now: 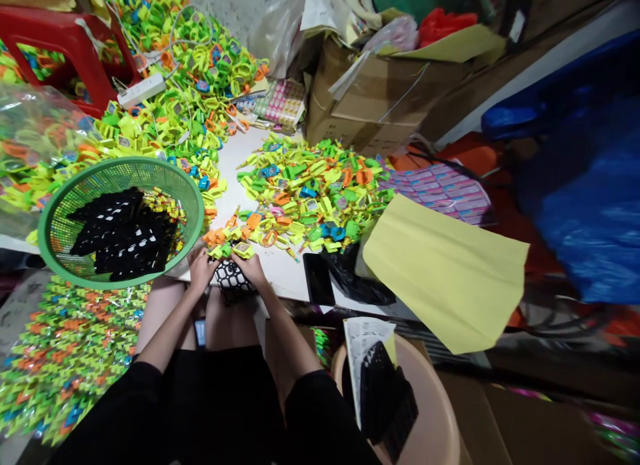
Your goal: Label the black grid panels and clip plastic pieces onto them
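Observation:
A black holder with a grid of holes (234,282) is tilted at the table's front edge, above the lap. Closed around its left side is my left hand (200,269); its fingertips are partly hidden. My right hand (252,270) grips the right side, its fingers close to a yellow-green toy watch (243,250). Several small toy watches in yellow and orange sit along the holder's top edge. Just beyond lies a heap of toy watches (315,192) in green, yellow, orange and blue.
On the left a green basket (45,232) holds black grid pieces (133,235) and small bits. A phone (319,280), a black bag (357,278) and a yellow sheet (450,272) lie to the right. Behind are a cardboard box (370,98) and a red stool (95,58).

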Demonstrator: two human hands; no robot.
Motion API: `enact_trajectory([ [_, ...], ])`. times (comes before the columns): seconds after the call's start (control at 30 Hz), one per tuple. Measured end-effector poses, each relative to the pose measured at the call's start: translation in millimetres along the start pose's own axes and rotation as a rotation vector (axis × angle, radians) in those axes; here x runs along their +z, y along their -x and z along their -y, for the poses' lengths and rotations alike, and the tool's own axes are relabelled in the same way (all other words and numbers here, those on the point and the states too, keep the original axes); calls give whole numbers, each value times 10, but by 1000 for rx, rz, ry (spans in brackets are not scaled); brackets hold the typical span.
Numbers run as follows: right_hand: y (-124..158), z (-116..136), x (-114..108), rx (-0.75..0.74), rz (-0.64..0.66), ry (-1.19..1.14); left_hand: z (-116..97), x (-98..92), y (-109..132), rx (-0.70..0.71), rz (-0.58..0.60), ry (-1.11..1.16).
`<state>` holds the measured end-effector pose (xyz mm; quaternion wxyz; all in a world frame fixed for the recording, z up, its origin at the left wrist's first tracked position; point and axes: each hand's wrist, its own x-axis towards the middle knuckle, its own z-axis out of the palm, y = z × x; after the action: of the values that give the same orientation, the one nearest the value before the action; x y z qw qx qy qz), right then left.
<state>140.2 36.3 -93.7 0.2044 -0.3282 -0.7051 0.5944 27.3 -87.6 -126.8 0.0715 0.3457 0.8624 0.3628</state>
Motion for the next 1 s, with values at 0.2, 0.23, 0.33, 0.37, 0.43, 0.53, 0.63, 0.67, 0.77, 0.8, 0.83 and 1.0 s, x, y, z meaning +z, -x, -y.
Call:
enact_trajectory([
  [0.2,-54,-11,-10,-82,58,180,-15,-10,5,-23,33,30],
  [0.23,-69,12,-11,-99,79,235,-10,-6,5,-24,31,30],
  [0.33,-116,125,-15,-163,152,379,5,3,7,-39,36,33],
  [0.37,-132,167,-17,-185,172,410,7,3,8,-40,39,31],
  [0.43,-163,238,-18,-209,206,447,9,-1,9,-28,31,14],
  [0.53,-185,299,-1,-205,233,480,5,-11,9,2,12,-3],
  [0.63,-148,317,14,-188,203,501,6,-12,4,-2,15,19],
  [0.67,-121,319,2,-186,201,493,8,-11,2,-5,8,17],
  [0.77,-17,318,-148,-178,173,450,10,-17,-2,-7,-2,-11],
  [0.8,18,310,-242,-165,108,460,8,-22,-2,-2,5,-16],
  [0.83,48,296,-353,-145,4,497,5,-30,-2,6,14,-14],
  [1.0,132,109,-943,70,-422,896,-18,-61,-5,21,27,-21],
])
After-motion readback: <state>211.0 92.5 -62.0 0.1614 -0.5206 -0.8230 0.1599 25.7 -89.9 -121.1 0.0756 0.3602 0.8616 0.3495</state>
